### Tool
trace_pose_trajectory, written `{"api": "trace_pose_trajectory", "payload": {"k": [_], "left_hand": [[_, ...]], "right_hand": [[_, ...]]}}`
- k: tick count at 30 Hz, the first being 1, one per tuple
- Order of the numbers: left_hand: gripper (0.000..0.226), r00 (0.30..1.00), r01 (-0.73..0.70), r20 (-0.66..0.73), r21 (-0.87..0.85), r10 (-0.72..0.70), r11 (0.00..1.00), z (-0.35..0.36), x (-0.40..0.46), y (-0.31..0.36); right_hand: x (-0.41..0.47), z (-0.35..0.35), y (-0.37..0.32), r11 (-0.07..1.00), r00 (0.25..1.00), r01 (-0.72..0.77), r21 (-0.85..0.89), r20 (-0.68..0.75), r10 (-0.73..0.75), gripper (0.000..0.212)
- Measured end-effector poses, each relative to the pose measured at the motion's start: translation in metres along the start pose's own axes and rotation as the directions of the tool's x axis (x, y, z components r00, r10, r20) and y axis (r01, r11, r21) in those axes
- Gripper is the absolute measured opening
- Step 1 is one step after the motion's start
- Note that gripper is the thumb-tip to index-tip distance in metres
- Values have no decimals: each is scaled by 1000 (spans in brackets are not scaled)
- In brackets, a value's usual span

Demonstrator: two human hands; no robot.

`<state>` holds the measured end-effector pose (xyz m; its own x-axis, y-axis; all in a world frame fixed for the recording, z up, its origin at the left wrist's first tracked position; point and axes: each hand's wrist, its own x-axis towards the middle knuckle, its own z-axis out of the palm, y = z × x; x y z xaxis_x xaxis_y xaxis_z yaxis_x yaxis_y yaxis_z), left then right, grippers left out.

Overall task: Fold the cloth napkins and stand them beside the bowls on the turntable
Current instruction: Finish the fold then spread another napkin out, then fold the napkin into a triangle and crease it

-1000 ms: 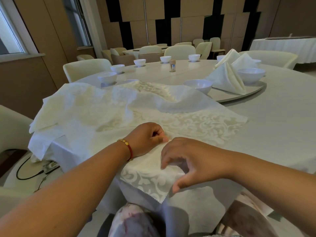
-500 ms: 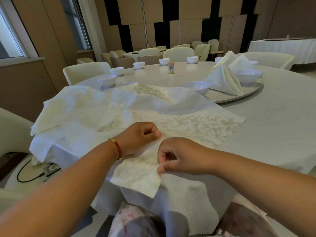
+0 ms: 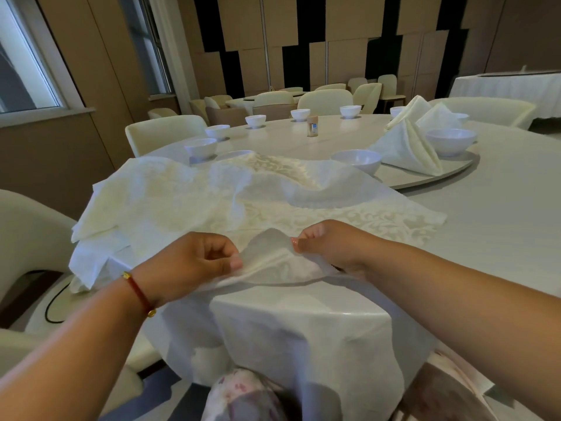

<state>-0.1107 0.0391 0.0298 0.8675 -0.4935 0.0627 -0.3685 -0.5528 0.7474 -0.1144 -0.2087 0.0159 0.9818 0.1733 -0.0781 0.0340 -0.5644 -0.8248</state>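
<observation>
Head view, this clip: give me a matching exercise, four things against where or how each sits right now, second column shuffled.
Things:
1. left hand
2. right hand
3. folded napkin
4. small bottle

States:
A. stands on the turntable beside a bowl
B. pinches the right side of the napkin's near edge
C. upright near the table's middle
D. wears a red bracelet, pinches the napkin's left side

Pairs: 1-D, 2-B, 3-A, 4-C
</observation>
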Motion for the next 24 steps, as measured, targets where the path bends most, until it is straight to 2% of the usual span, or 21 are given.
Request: {"api": "trace_pose_trajectory", "payload": {"k": [3,4,5,7,9,11,14,16,18,19,22,24], "left_hand": [[28,992,75,-105,14,-73,997,3,6,1],[29,986,91,-140,3,-90,996,4,9,4],[31,981,106,-162,-4,-105,994,5,11,7],[34,976,125,-177,-13,-125,992,6,16,12],[32,981,116,-155,-32,-120,993,7,18,17],[32,986,107,-119,-77,-116,991,10,19,23],[30,992,87,-87,-98,-96,991,21,18,35],[29,996,22,-81,-29,-25,999,29,15,44],[27,998,-22,-56,-21,21,1000,33,12,51],[28,999,-20,-41,-39,18,999,34,11,54],[31,1000,23,-8,-77,-24,997,32,13,58],[34,999,49,12,-35,-48,998,31,21,52]], "right_hand": [[-5,-6,3,970,997,-41,240,72,24,57],[-10,-9,1,967,995,-31,255,103,4,68],[-15,-13,1,981,993,9,194,110,-31,69],[-23,-21,2,995,990,96,-22,103,-93,44],[-29,-29,5,990,992,111,-82,61,-106,36],[-36,-38,3,994,995,103,-40,3,-103,39],[-52,-54,2,994,994,107,14,1,-107,45],[-66,-63,3,993,992,116,-20,48,-115,61],[-79,-73,4,997,995,65,-48,81,-61,78],[-86,-77,2,998,995,41,-50,98,-36,75],[-97,-83,-6,998,997,15,-68,82,-10,45],[-87,-81,-8,986,1000,-7,-168,28,12,45]]}}
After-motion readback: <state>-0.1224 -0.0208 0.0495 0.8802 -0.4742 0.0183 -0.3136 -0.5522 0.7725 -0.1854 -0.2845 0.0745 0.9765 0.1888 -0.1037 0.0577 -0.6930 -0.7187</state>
